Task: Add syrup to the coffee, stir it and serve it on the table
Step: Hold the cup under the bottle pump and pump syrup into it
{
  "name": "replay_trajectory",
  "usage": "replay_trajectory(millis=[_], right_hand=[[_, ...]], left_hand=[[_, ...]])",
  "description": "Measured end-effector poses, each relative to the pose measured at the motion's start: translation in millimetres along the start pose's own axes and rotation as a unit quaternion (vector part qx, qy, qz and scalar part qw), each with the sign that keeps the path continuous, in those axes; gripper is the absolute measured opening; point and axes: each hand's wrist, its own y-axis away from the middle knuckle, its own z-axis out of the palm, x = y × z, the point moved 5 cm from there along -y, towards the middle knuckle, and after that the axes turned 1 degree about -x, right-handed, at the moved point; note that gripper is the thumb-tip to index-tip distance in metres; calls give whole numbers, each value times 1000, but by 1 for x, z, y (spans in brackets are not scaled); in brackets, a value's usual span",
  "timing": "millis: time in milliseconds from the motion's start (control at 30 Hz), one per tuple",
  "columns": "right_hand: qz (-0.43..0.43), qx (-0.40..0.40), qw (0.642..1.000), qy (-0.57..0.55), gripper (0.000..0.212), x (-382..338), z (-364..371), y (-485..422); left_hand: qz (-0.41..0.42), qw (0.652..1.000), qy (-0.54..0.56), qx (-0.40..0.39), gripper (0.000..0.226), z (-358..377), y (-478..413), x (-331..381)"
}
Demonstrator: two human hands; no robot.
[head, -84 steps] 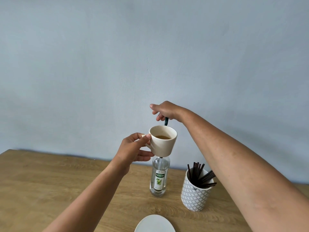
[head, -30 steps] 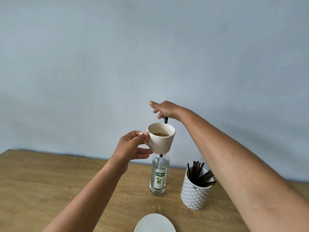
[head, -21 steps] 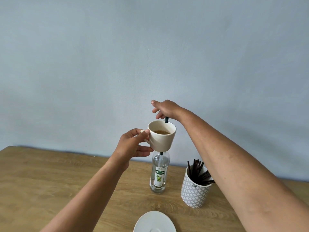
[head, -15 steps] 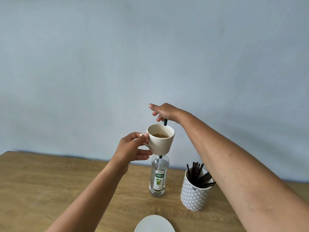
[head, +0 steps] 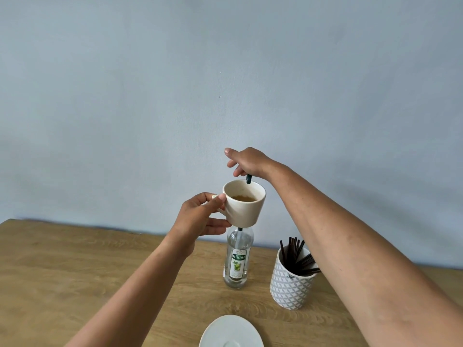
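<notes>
My left hand [head: 200, 216] holds a cream cup [head: 244, 209] by its handle, lifted off the table and tilted a little. Brown coffee [head: 244, 198] lies low inside it. The cup hangs in front of the neck of a clear syrup bottle [head: 238, 261] with a green label, which stands on the wooden table [head: 75, 271]. The bottle's dark green pump [head: 248, 179] sticks up just behind the cup's far rim. My right hand [head: 246, 162] sits on top of the pump, fingers curled over it, index finger stretched out.
A white saucer [head: 231, 333] lies at the near edge of the table. A patterned white holder [head: 290, 286] full of dark stirrers [head: 297, 254] stands right of the bottle, under my right forearm. A pale blue wall rises behind.
Hardly anything differs: the cup stays by the pump with my right hand on top. The cup and hand bob slightly up and down as the view shifts.
</notes>
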Motion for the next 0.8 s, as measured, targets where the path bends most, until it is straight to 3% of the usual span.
replay_trajectory(millis=[600, 800], right_hand=[[31, -41, 998, 47, 70, -6, -6, 0], [17, -9, 1000, 7, 63, 2, -3, -3]], left_hand=[[5, 1000, -6, 4, 21, -1, 3, 4], [-1, 1000, -3, -2, 23, 0, 2, -2]])
